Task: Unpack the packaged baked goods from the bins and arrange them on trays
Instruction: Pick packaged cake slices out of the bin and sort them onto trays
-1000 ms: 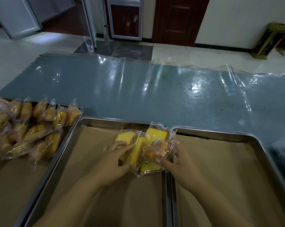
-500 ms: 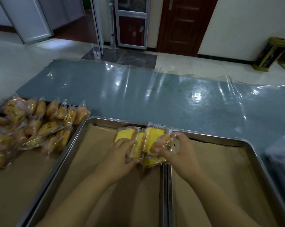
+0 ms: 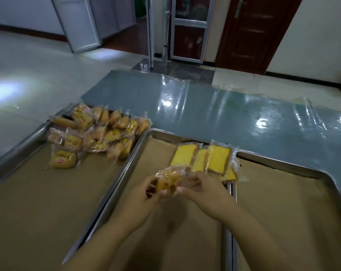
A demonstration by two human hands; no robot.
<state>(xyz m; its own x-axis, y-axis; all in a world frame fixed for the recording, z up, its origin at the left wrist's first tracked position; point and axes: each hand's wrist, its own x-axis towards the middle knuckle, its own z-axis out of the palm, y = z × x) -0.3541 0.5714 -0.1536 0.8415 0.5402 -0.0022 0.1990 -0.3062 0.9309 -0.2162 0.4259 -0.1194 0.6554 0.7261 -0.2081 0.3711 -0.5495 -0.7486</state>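
Left hand (image 3: 144, 192) and right hand (image 3: 204, 187) grasp a bun pack (image 3: 168, 182) over the middle tray (image 3: 175, 135). Cake packs (image 3: 205, 159) crowd its far-right corner, and paper (image 3: 154, 155) lies open leftward.

Commercial food workroom, likely bakery back room, not home kitchen. Large steel trays (image 3: 131, 163) lined with brown paper (image 3: 48, 202), heap of wrapped buns (image 3: 99, 133), long table (image 3: 205, 114) under clear plastic sheet, tiled floor (image 3: 38, 75), aluminium-frame glass door (image 3: 189, 30).
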